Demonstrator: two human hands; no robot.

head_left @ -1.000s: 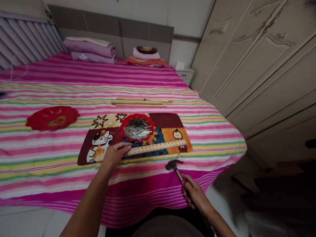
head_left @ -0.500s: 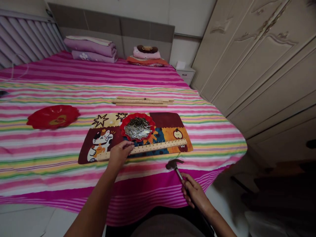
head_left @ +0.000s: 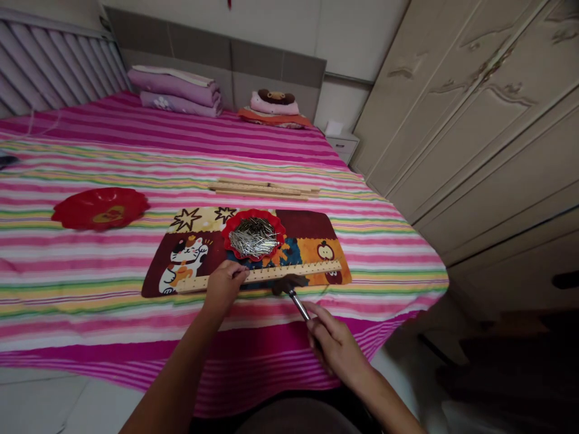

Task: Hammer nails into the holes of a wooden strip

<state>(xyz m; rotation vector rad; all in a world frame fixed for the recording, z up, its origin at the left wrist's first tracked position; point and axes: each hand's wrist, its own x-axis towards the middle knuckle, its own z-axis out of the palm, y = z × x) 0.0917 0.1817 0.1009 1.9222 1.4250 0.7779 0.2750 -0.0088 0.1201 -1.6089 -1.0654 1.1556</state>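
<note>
A long wooden strip point(head_left: 289, 272) studded with a row of nails lies across a patterned cat mat point(head_left: 190, 256) on the striped bedspread. My left hand point(head_left: 224, 284) rests on the strip's left part, fingers curled down on it. My right hand point(head_left: 335, 343) grips the handle of a hammer point(head_left: 292, 288), whose head hovers just below the strip's middle. Behind the strip sits a red dish point(head_left: 254, 235) heaped with several thin nails.
More wooden strips point(head_left: 265, 188) lie farther back on the bed. A second red dish point(head_left: 100, 208) sits at the left. Folded bedding point(head_left: 178, 90) and a plush pillow point(head_left: 274, 102) are at the headboard. Wardrobe doors point(head_left: 474, 120) stand to the right.
My right hand has carried the hammer left and forward, from the bed's front edge to just under the strip. My left hand stays on the strip.
</note>
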